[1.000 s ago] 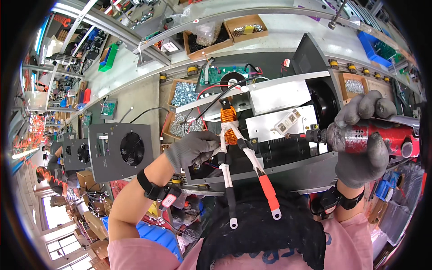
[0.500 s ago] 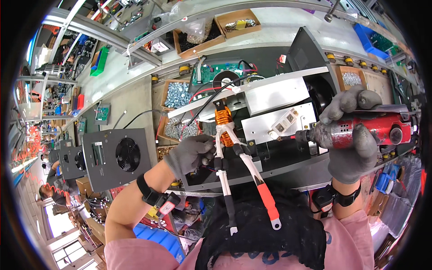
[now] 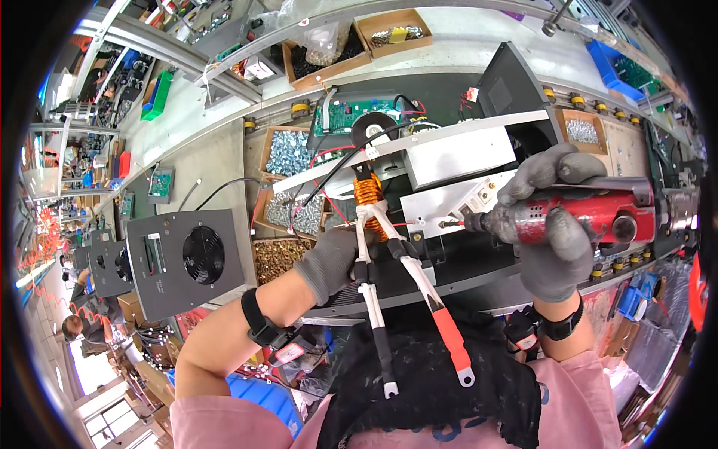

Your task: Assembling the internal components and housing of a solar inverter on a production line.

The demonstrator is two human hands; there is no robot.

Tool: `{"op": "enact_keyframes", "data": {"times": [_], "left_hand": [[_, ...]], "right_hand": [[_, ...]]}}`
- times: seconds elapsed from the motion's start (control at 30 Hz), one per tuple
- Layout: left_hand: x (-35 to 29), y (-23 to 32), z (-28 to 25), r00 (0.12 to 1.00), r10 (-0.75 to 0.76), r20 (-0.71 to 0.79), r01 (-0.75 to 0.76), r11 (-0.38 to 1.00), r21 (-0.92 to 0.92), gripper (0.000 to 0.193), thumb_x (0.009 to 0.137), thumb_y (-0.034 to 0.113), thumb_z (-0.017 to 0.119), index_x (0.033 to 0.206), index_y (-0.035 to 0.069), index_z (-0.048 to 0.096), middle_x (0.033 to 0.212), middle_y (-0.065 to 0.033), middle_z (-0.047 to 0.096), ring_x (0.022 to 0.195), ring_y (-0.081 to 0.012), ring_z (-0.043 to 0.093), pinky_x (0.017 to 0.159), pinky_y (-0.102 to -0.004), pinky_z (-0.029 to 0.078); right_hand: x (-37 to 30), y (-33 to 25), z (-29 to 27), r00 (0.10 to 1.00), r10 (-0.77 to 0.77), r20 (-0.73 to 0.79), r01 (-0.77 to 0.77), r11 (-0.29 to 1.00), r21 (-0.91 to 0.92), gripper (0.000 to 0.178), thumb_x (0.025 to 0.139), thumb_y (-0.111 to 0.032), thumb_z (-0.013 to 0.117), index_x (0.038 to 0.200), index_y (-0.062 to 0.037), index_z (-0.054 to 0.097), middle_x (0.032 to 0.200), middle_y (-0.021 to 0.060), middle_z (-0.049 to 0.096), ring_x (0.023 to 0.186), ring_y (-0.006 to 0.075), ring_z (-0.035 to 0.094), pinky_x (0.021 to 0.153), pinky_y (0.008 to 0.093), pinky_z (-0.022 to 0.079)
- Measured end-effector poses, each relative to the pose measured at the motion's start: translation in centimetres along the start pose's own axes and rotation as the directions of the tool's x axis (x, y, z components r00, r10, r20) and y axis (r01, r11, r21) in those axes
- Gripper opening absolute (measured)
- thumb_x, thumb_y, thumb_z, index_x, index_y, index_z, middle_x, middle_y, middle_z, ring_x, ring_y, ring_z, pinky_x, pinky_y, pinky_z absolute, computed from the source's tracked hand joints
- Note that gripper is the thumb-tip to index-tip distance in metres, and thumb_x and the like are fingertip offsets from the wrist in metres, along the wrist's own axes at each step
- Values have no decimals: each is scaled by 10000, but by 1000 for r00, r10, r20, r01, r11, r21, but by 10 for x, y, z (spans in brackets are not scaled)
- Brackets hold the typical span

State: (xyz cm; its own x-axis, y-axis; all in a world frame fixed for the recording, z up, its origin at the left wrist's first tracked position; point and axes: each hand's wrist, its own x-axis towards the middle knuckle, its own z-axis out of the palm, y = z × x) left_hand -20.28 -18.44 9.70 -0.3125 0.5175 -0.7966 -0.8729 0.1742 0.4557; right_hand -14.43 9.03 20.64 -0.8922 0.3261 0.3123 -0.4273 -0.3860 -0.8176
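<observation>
My right hand [image 3: 557,224], in a grey glove, is closed around a red power screwdriver [image 3: 591,215]. The tool lies level, its bit pointing left over a silver metal plate [image 3: 426,209] inside a dark chassis. Close to the bit tip is the ring end of a thin red wire [image 3: 407,224]. My left hand [image 3: 333,262], also gloved, reaches into the chassis beside a copper-wound coil [image 3: 369,193]. White-sleeved cables [image 3: 410,266] from the coil hide its fingers, so its grip does not show. One cable ends in a red sleeve [image 3: 449,335] with a metal lug over my lap.
Left of the chassis stand bins of blue-grey screws [image 3: 290,152], silver screws [image 3: 299,213] and brass-coloured screws [image 3: 280,262]. A grey fan panel [image 3: 183,262] stands further left. A green circuit board [image 3: 359,112] sits behind the chassis, and another screw box [image 3: 583,131] at right.
My right hand has shifted left with the screwdriver, bringing its bit near the red wire's ring end. My left hand has moved right, its fingers now behind the white cables.
</observation>
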Motion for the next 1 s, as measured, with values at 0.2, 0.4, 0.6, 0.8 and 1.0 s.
{"op": "enact_keyframes", "data": {"times": [0.2,0.4,0.6,0.8,1.0], "left_hand": [[-3,2,23,980,53,-192,-48,998,31,92,909,109,542,854,45,576,646,-17,565,523,-95,540,406,-271,404],[33,-42,-31,963,263,-52,-233,916,326,97,770,60,627,860,78,594,693,-55,605,623,-205,608,531,-318,470],[-12,1,5,833,479,276,-331,31,943,188,746,-2,615,914,82,626,772,-68,631,732,-201,625,628,-303,494],[-28,6,18,938,341,53,-234,513,826,227,742,-117,570,896,34,640,684,-22,598,604,-90,585,491,-225,444],[-17,4,16,968,243,-65,-218,940,262,87,837,18,502,802,2,580,621,-62,588,454,-128,555,376,-227,394]], "right_hand": [[0,17,10,990,-57,131,67,995,-75,349,778,-77,643,1057,-65,435,914,127,542,787,198,600,679,314,542],[-3,25,18,962,-3,274,65,974,-215,365,777,-126,663,1049,-85,424,949,114,484,839,201,558,732,357,528],[-3,30,14,940,41,339,111,902,-417,358,790,-135,660,1050,-72,422,946,133,530,814,198,598,695,322,532],[1,35,26,891,30,454,248,805,-538,323,780,-42,612,1037,-66,417,941,130,531,799,182,591,680,301,526],[3,35,52,865,2,502,362,689,-628,358,676,175,536,957,-35,467,856,114,538,735,171,586,687,283,522]]}}
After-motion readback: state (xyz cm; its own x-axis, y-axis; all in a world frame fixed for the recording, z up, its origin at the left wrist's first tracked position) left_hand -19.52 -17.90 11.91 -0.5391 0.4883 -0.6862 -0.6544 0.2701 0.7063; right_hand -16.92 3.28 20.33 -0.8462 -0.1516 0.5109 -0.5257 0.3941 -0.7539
